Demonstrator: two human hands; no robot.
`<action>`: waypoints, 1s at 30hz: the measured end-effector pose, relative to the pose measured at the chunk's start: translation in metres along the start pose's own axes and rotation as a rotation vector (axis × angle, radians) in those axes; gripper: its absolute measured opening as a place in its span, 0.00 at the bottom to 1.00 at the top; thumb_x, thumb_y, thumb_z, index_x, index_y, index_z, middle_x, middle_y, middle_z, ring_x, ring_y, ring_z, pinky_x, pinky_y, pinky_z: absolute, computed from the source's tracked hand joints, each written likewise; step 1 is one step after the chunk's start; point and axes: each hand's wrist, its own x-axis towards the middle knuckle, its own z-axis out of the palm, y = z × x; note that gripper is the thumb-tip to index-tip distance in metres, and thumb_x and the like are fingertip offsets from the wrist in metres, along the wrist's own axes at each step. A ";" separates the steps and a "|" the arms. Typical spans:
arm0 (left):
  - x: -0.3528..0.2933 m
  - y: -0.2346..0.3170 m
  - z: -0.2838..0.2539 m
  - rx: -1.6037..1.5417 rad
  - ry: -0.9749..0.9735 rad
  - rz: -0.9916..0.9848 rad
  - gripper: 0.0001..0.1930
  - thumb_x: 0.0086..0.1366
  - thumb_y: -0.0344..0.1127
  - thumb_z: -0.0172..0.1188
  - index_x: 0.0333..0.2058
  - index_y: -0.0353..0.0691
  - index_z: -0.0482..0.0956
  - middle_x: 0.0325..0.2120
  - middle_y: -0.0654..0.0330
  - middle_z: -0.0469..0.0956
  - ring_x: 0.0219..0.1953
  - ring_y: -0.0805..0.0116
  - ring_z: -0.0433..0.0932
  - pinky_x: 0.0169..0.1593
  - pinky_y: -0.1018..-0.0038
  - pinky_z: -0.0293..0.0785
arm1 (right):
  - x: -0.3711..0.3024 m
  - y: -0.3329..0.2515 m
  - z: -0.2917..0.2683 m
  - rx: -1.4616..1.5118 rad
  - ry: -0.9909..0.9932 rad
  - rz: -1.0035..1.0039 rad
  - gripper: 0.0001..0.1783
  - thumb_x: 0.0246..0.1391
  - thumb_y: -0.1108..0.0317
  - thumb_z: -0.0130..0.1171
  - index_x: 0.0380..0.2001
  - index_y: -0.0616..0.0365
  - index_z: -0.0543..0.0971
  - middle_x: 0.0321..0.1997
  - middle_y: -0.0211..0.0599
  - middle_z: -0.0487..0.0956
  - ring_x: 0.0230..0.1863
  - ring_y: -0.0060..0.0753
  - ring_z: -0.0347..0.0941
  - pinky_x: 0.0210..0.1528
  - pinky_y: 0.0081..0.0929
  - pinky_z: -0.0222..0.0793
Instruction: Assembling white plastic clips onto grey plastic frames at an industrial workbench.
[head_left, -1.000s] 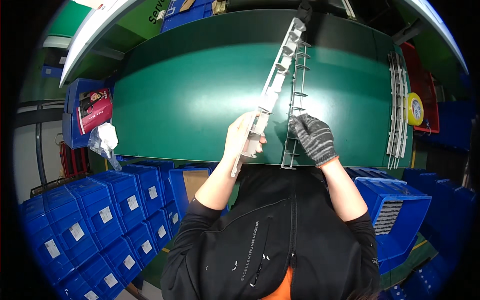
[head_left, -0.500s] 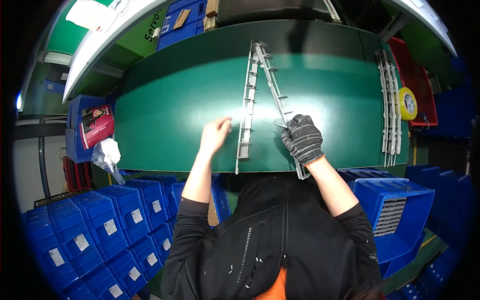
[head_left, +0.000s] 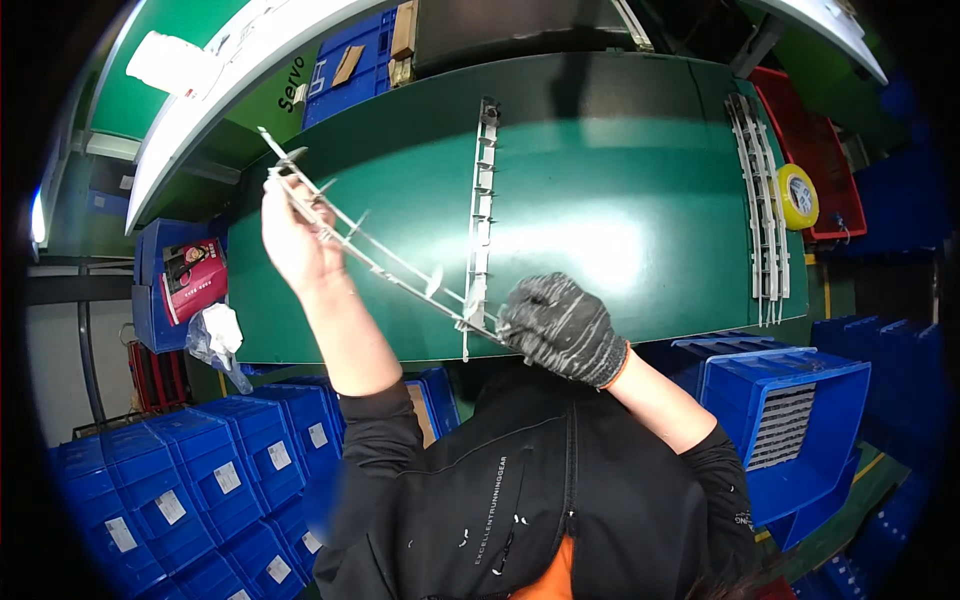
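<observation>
A long, narrow light-grey strip with upright cross tabs slants over the left half of the green table. My bare left hand is closed around its far-left end. Around the near end, my right hand, in a dark grey knitted glove, is closed, and its fingertips are partly hidden. A second tabbed strip lies lengthwise on the table, its near end passing under the held one. Whether the two touch there I cannot tell.
Several similar strips lie side by side at the right edge, beside a yellow tape roll and a red bin. Blue crates are stacked at the near left; an open blue crate stands near right. A pink package sits far left.
The held strip has swung from right of the lying strip across to its left. My left hand, previously empty, now grips its far end; my right hand has moved left and nearer.
</observation>
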 end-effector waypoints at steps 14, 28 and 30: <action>-0.108 -0.038 0.023 0.504 -0.479 -0.574 0.11 0.57 0.35 0.57 0.32 0.33 0.78 0.21 0.62 0.75 0.18 0.78 0.72 0.22 0.84 0.69 | 0.017 -0.010 -0.013 0.249 0.069 0.389 0.09 0.45 0.64 0.57 0.24 0.60 0.76 0.22 0.44 0.72 0.24 0.46 0.69 0.28 0.34 0.65; -0.121 -0.047 0.022 0.378 -0.537 -0.744 0.12 0.57 0.37 0.56 0.31 0.31 0.76 0.20 0.62 0.75 0.15 0.81 0.71 0.20 0.85 0.71 | 0.006 -0.014 -0.017 0.244 0.008 0.490 0.12 0.47 0.60 0.57 0.27 0.58 0.78 0.20 0.42 0.73 0.23 0.42 0.70 0.26 0.34 0.64; -0.122 -0.046 0.023 0.382 -0.538 -0.768 0.12 0.57 0.37 0.57 0.31 0.32 0.76 0.21 0.62 0.75 0.15 0.81 0.71 0.19 0.86 0.71 | 0.004 -0.012 -0.018 0.318 -0.004 0.503 0.13 0.46 0.60 0.58 0.26 0.59 0.78 0.21 0.44 0.74 0.23 0.43 0.71 0.27 0.34 0.64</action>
